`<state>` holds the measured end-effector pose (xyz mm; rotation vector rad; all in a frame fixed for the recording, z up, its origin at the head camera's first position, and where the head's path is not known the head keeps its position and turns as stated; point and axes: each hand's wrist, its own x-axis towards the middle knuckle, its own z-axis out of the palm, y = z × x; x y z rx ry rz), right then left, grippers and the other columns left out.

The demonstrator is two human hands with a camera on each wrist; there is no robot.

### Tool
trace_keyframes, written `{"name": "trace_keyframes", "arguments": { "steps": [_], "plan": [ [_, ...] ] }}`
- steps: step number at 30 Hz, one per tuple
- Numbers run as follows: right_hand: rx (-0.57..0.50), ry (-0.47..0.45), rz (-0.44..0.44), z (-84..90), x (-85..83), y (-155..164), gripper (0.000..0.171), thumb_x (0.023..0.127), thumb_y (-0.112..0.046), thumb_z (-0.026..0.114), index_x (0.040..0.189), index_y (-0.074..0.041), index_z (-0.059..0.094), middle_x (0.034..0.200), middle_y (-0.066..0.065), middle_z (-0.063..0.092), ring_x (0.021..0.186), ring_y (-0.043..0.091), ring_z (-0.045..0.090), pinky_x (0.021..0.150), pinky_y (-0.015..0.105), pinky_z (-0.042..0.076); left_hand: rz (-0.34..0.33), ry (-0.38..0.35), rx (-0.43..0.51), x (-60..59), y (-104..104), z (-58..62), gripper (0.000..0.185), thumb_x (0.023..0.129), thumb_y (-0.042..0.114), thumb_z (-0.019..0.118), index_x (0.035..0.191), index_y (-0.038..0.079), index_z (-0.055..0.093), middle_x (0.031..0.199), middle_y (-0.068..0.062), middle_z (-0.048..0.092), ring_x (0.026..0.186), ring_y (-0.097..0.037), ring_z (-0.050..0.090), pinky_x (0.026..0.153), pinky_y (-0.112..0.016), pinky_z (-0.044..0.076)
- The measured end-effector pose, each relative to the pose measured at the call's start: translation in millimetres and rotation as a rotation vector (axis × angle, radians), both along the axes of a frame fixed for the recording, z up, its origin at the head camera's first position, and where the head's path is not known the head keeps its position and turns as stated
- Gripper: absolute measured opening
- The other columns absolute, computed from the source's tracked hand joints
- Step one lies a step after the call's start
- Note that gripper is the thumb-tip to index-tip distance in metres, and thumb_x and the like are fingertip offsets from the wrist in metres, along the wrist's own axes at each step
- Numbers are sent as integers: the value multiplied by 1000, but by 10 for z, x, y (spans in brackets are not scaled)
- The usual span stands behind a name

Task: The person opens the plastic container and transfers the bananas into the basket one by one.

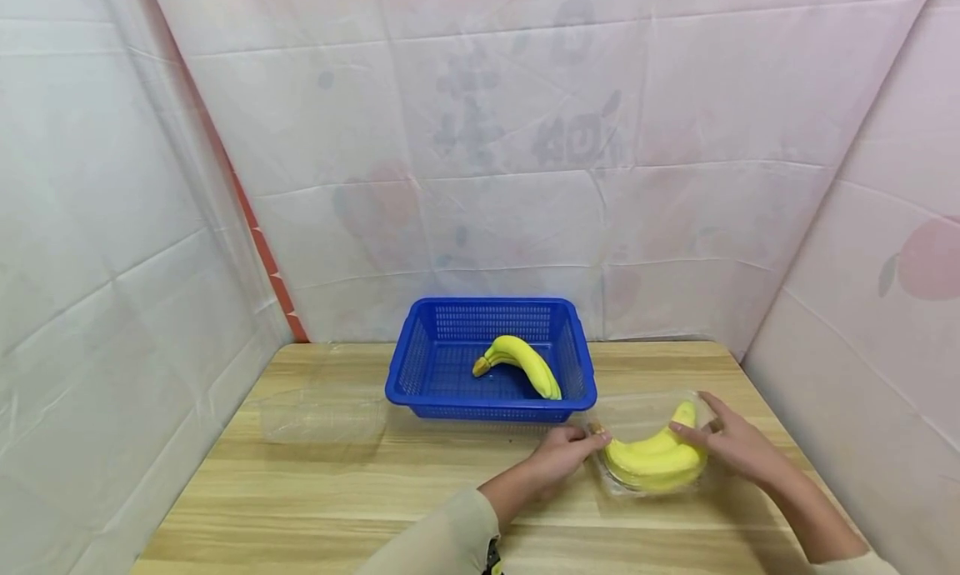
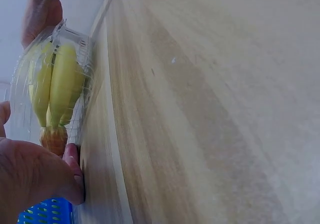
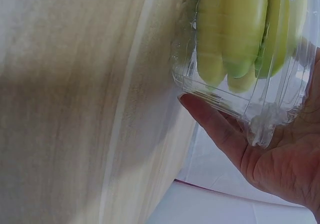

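Hands are framing a clear plastic clamshell box (image 1: 651, 442) holding a bunch of bananas (image 1: 658, 457) near the wooden table's (image 1: 337, 492) right front. The left hand (image 1: 558, 457) is pinching the box's left edge at the stems; the right hand (image 1: 738, 446) is cupping its right end, fingers spread. Behind, a blue basket (image 1: 491, 360) is holding a second banana bunch (image 1: 519, 362).

A staged recording booth: white sheeting (image 1: 525, 142) drapes 3 sides around a bare wooden table (image 1: 337, 492).
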<state>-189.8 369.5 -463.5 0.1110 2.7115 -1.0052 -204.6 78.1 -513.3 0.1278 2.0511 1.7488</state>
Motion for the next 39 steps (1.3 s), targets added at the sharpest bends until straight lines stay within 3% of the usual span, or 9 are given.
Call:
{"name": "trace_keyframes", "arguments": {
  "steps": [9, 15, 18, 22, 27, 33, 36, 39],
  "plan": [
    [21, -1, 28, -38, 72, -23, 111, 102, -58, 61, 167, 9, 2, 122, 28, 67, 109, 32, 65, 84, 39, 54, -46, -15, -103, 67, -125, 44, 66, 96, 55, 74, 132, 0, 68, 121, -8, 71, 116, -25, 64, 106, -57, 54],
    [-3, -24, 26, -65, 124, -66, 113, 101, -58, 62, 167, 8, -1, 117, 24, 67, 101, 27, 63, 78, 34, 51, -79, -7, -124, 99, -209, 56, 65, 97, 54, 72, 134, 1, 68, 122, -8, 72, 119, -27, 65, 108, -59, 52],
    [-1, -26, 48, -68, 160, -97, 113, 102, -58, 61, 166, 10, -2, 122, 32, 66, 108, 35, 66, 83, 44, 57, -86, 10, -120, 121, -263, 47, 65, 98, 52, 72, 135, 0, 67, 125, -9, 72, 125, -30, 64, 112, -62, 50],
    [20, -20, 69, -60, 224, -156, 112, 102, -58, 61, 167, 9, -1, 129, 38, 65, 119, 46, 66, 91, 57, 59, -111, 35, -122, 154, -361, 44, 51, 99, 50, 71, 122, 5, 73, 114, -6, 72, 116, -24, 64, 108, -60, 51],
    [-11, -22, 73, -68, 278, -275, 112, 101, -57, 64, 167, 9, 1, 126, 33, 69, 117, 39, 68, 87, 47, 59, -155, 29, -109, 187, -528, 53, 39, 100, 46, 71, 115, 11, 75, 109, -2, 69, 105, -17, 60, 103, -56, 50],
    [17, 16, 80, -106, 328, -434, 112, 101, -60, 63, 167, 10, 5, 139, 47, 58, 128, 56, 63, 100, 67, 55, -190, 13, -62, 195, -730, 21, 39, 101, 43, 70, 123, 11, 74, 113, -2, 71, 106, -18, 60, 101, -49, 50],
    [21, 25, 87, -127, 344, -503, 110, 102, -62, 61, 168, 8, 6, 145, 47, 54, 132, 60, 59, 104, 70, 52, -197, 30, -74, 194, -836, 16, 38, 102, 43, 70, 122, 12, 75, 111, 0, 72, 104, -17, 61, 98, -45, 50],
    [10, 9, 105, -138, 355, -555, 108, 104, -63, 57, 169, 6, 4, 156, 47, 40, 140, 65, 48, 107, 73, 48, -205, 28, -80, 196, -940, 29, 39, 103, 43, 68, 125, 12, 74, 113, -1, 72, 106, -17, 62, 102, -50, 51]
  ]
}}
